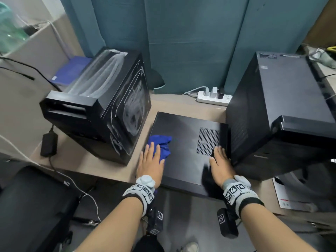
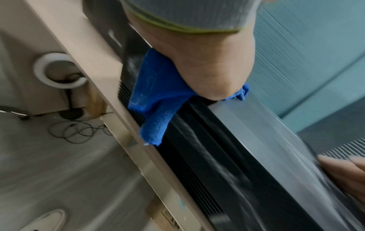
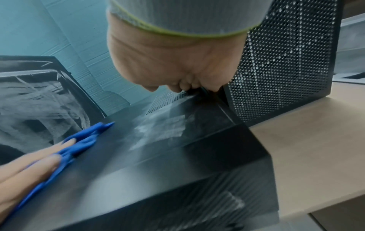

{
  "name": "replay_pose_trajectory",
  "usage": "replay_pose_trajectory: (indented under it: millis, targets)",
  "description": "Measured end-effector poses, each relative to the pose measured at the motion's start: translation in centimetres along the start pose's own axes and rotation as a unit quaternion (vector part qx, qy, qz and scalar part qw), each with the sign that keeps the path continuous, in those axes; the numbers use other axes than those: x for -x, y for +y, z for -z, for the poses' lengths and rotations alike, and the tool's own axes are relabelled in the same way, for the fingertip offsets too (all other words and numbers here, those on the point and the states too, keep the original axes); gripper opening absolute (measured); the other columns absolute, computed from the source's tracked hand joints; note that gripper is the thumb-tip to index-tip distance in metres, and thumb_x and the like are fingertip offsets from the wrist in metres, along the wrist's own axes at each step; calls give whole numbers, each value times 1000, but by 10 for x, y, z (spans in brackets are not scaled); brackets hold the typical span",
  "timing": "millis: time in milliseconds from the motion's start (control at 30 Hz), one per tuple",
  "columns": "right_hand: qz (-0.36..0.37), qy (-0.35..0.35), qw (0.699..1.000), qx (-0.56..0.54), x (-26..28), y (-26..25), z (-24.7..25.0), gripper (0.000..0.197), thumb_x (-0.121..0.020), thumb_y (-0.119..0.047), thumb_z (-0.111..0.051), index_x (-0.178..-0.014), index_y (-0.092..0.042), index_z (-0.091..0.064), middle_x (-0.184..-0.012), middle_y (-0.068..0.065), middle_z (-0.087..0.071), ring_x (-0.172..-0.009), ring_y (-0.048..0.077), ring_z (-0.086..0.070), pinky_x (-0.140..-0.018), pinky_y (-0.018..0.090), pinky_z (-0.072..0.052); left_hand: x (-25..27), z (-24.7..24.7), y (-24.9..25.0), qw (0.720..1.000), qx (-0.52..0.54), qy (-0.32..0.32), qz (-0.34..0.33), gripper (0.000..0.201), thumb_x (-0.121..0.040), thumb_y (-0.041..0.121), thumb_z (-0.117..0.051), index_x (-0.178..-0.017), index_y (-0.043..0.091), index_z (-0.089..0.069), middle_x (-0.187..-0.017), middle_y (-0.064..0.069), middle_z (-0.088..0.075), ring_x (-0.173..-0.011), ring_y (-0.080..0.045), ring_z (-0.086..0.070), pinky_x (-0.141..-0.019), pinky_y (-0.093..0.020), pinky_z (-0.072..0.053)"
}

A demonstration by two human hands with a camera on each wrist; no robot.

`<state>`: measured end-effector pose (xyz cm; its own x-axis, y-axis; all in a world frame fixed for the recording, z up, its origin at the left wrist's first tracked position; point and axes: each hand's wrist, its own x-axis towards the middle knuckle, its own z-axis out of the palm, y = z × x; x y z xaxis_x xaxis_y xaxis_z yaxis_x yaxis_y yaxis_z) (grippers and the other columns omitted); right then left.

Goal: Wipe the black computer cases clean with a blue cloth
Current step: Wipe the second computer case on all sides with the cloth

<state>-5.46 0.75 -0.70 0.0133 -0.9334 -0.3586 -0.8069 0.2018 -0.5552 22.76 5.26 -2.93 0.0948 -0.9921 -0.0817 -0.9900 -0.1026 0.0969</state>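
Note:
A flat black computer case (image 1: 183,142) lies on the desk between two upright black cases. My left hand (image 1: 151,160) presses the blue cloth (image 1: 161,144) flat on the case's left part with straight fingers; the cloth (image 2: 156,100) hangs over the case's edge in the left wrist view. My right hand (image 1: 221,164) rests flat on the case's right side, beside its vent grille (image 1: 208,141), next to the right upright case (image 1: 283,113). The left upright case (image 1: 101,106) bears white smears. In the right wrist view the cloth (image 3: 79,140) lies under the left hand's fingers (image 3: 39,157).
A white power strip (image 1: 214,97) with plugs lies at the desk's back. A black power adapter (image 1: 49,144) and cables lie left. A blue booklet (image 1: 71,70) sits behind the left case. A black chair (image 1: 32,206) stands at the lower left. Teal panels (image 1: 181,42) back the desk.

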Motion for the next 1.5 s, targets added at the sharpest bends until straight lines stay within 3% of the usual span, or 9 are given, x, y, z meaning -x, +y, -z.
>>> replay_pose_trajectory:
  millis: [200,533,633,700,833,967,1233,1400,1500]
  targets:
    - [-12,15,986,-163,-1,-13,-2,55,-109,-19,-38,-161,-17,-23,-170,-3,-8,-155,8,-3,-127,37,4,1,6,-4,998,5,5,60,64,-103,41,-37,-160,14,-22,-168,-10,-10,-155,-28,-8,-125,-47,-15]
    - [-58,4,959,-277,5,-34,2,70,-105,-51,-27,-162,-24,1,-165,-15,8,-139,-11,13,-106,11,22,13,1,131,913,37,-98,-393,49,-98,42,-43,-145,33,-43,-162,3,-28,-152,-29,-17,-123,-51,-16]
    - [-67,8,953,-296,2,-36,0,59,-112,-36,-23,-162,-20,5,-168,-6,12,-145,-6,12,-95,-3,22,-12,5,103,932,4,-78,-353,57,-98,44,-39,-153,33,-33,-166,2,-20,-154,-26,-15,-123,-47,-13]
    - [-78,4,954,-288,-2,-38,-3,57,-113,-29,-21,-162,-19,6,-168,-6,15,-151,0,14,-109,10,17,-39,7,78,960,-1,-66,-272,58,-101,44,-34,-157,30,-28,-168,1,-13,-155,-27,-12,-125,-47,-13]
    - [-83,16,961,-264,-7,-46,-2,69,-104,-41,-24,-162,-18,5,-169,-5,14,-153,6,14,-96,0,10,-100,16,33,987,-8,-61,-149,62,-104,46,-31,-161,26,-15,-169,-3,-2,-155,-28,-3,-125,-48,-10]
    - [-77,25,923,-377,-7,-41,1,55,-112,-27,-23,-162,-20,-1,-169,-7,9,-154,7,9,-121,26,12,-130,19,37,997,33,-58,-43,65,-105,42,-32,-161,20,-9,-169,-7,5,-155,-31,5,-125,-48,-4]
    - [-92,21,945,-314,-15,-37,-8,56,-112,-35,-21,-162,-24,2,-168,-11,14,-152,2,15,-125,34,10,-100,8,109,921,-17,-125,-368,63,-102,43,-24,-160,22,-16,-169,-3,-2,-155,-27,2,-125,-51,-10]
    - [-116,36,932,-341,-8,-42,0,62,-106,-55,-27,-162,-34,-10,-168,-12,-9,-155,7,-6,-122,27,-5,-170,16,52,975,-8,-72,-210,62,-106,45,-26,-161,24,-6,-169,-3,7,-155,-28,4,-124,-48,-4]
    - [-126,30,935,-331,-7,-41,-2,73,-94,-72,-22,-160,-46,-4,-167,-21,4,-152,-3,7,-125,41,6,-199,23,30,988,36,-72,-131,63,-106,41,-29,-162,21,-6,-169,-6,7,-155,-28,6,-125,-48,-7]
